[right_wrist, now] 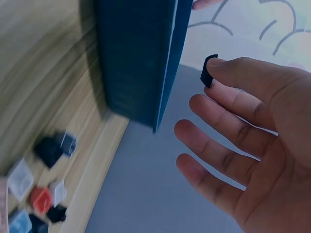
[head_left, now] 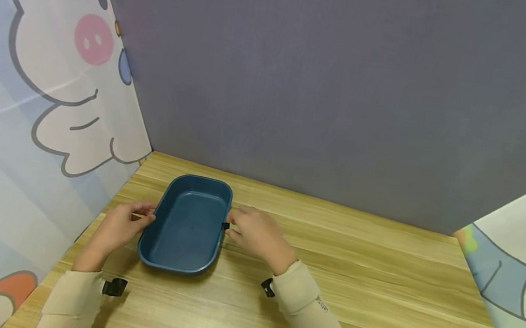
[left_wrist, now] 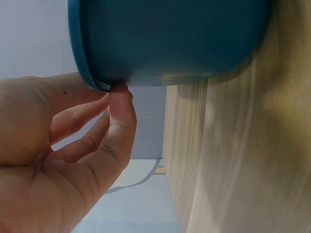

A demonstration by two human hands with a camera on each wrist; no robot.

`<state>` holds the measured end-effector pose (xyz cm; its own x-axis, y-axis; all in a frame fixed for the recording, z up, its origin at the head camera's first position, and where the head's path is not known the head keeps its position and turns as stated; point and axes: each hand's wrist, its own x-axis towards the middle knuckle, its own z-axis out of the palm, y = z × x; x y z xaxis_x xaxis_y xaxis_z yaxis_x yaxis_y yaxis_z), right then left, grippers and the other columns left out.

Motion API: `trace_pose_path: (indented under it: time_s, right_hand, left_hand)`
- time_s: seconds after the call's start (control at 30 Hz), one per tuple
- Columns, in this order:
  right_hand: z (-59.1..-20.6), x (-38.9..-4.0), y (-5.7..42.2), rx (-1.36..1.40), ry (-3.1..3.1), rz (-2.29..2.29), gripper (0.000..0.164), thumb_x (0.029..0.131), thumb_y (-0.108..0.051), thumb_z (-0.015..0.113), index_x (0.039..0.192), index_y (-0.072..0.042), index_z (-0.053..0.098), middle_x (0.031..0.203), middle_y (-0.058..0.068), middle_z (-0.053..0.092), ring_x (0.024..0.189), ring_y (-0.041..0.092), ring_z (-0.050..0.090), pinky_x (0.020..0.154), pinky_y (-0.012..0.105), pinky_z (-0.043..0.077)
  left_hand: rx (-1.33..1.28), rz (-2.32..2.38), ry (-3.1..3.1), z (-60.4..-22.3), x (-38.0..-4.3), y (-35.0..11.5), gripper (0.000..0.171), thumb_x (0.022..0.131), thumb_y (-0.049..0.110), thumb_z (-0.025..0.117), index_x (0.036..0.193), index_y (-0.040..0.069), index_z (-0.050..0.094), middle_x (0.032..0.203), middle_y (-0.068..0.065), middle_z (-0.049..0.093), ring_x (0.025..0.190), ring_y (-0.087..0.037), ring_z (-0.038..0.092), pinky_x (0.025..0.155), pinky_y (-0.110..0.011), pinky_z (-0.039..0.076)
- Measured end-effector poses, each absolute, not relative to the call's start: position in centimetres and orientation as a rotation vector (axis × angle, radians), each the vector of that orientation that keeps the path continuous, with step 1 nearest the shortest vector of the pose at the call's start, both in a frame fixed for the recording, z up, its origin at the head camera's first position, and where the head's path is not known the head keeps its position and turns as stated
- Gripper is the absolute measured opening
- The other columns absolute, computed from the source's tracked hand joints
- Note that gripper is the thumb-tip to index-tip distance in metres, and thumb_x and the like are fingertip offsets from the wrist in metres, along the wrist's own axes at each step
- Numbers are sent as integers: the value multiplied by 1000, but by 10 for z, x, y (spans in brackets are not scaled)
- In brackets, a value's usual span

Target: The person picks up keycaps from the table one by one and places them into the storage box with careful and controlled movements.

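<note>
A dark blue rectangular tray with rounded corners stands on the wooden table, its inside bare. At its left side, my left hand pinches the rim between thumb and fingers; the left wrist view shows the thumb tip against the edge. Beside the opposite rim is my right hand, holding a small black piece between thumb and index finger. The other fingers of that hand are spread. In the right wrist view a gap separates the piece from the tray wall. Its exact kind cannot be told.
Several small blurred pieces, among them a red one, a white one and a black one, lie on the table in the right wrist view only. A grey panel rises behind the table; printed cloths flank it.
</note>
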<state>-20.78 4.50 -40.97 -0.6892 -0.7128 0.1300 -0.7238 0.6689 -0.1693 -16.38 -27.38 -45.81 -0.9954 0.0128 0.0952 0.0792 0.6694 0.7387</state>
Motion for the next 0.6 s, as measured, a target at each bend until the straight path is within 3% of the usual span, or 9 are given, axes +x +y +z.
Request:
trace_pose_path:
  time_s: [0.17,0.6]
  right_hand:
    - [-408,-204,30,1254,-2830,331,17,96,-28,71,107,-15,69,101,-3,66,78,6,58,66,20,47]
    - [-410,-201,22,1274,-2807,323,21,97,-28,70,110,-12,70,103,-3,66,82,7,58,73,20,48]
  left_hand:
    - [-75,-1235,-2796,-458,-164,-273,33,99,7,63,129,-6,63,112,-26,67,97,-41,69,67,-32,56]
    - [-71,-1220,-2794,-459,-164,-273,32,98,6,63,128,-6,64,111,-25,68,96,-40,69,66,-31,55]
